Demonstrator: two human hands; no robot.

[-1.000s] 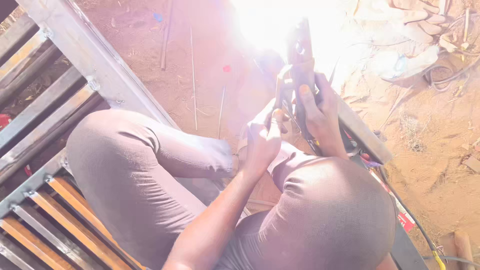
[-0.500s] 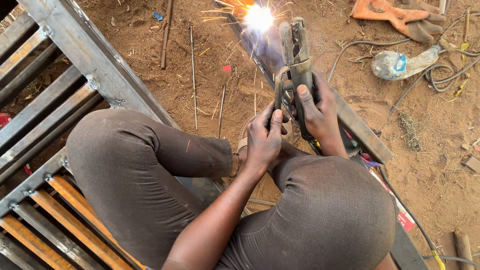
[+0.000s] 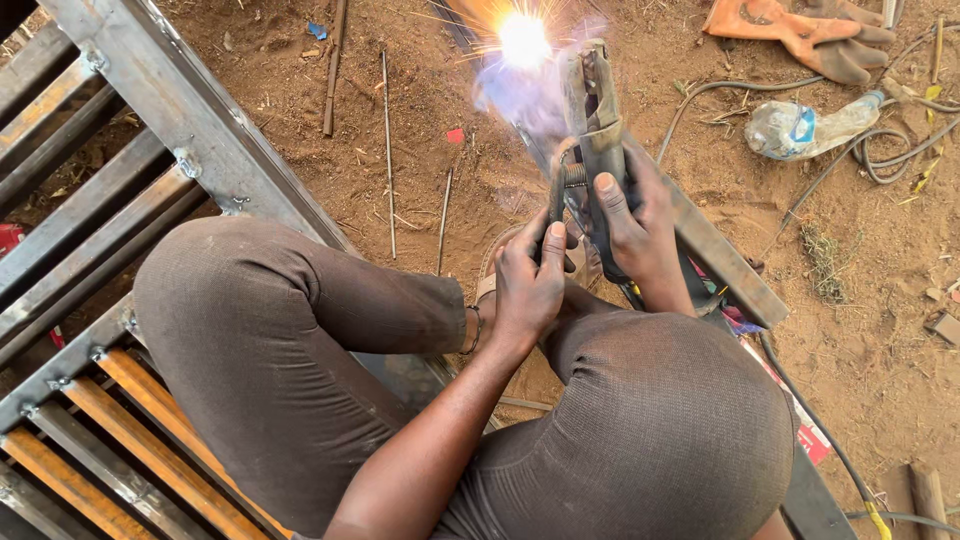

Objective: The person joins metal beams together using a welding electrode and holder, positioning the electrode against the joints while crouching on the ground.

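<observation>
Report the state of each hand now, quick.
Left hand: closed on the lever of the welding electrode holder.
Right hand: closed around the same holder's grip.

Glare from the welding spark (image 3: pixel 524 40) hides the rod tip and the joint beneath it. The metal gate (image 3: pixel 150 150) runs off the left edge, and the orange glove (image 3: pixel 800 35) is cut by the far edge.

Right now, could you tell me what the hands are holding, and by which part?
Both hands, right hand and left hand, grip the welding electrode holder by its handle end.
</observation>
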